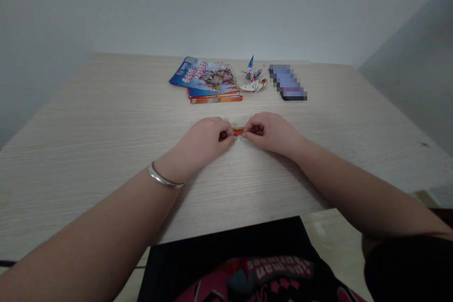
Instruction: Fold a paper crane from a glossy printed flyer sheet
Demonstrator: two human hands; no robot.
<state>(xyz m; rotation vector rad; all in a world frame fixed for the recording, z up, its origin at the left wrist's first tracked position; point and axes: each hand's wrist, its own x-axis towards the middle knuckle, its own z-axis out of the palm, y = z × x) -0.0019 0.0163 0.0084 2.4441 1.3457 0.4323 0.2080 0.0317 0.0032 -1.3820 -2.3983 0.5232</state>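
Near the middle of the table, a small folded piece of printed paper (239, 131), orange and white, shows between my hands. My left hand (208, 137) pinches its left end between thumb and fingers; a silver bangle circles that wrist. At the paper's right end, my right hand (271, 132) is closed in a similar pinch. Most of the paper is hidden behind my fingers. Just beyond stand folded paper cranes (255, 82), one with a blue tip.
A stack of printed leaflets (208, 78), blue on top with orange edges below, lies behind my left hand. To the right of the cranes rests a phone (287, 82), its screen blurred. The pale wooden table (106, 118) meets a white wall at the back.
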